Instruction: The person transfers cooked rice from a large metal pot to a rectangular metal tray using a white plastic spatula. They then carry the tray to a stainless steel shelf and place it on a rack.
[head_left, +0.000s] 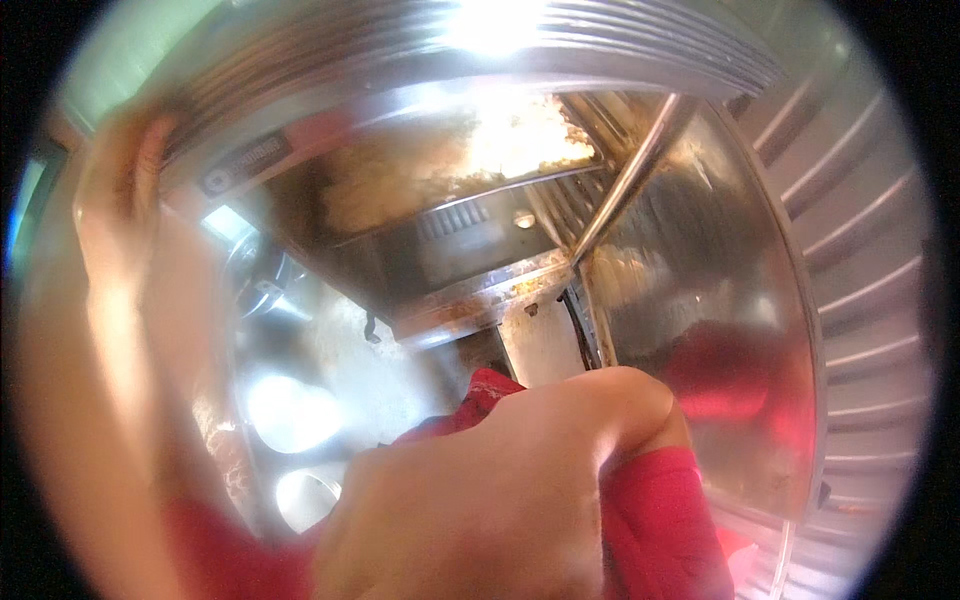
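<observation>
At the upper left, my blurred left hand (135, 169) is raised beside the ribbed metal edge (375, 45) that arches across the top; whether it grips the edge cannot be told. My right arm, in a red sleeve (656, 510), fills the lower middle. It is sharply bent, and the right hand is out of view. Past the arm lies a stained metal housing (450, 262) with a vent grille (452, 220) and a brightly lit upper face. A slanting metal rod (626, 176) runs along its right side. Some red fabric (487, 390) shows just behind the arm.
A shiny metal side panel (697, 262) stands at the right, with ribbed metal (855, 247) outside it. A pale round container (304, 499) lies at the lower left, near a bright glare. A pale panel (541, 341) sits below the housing.
</observation>
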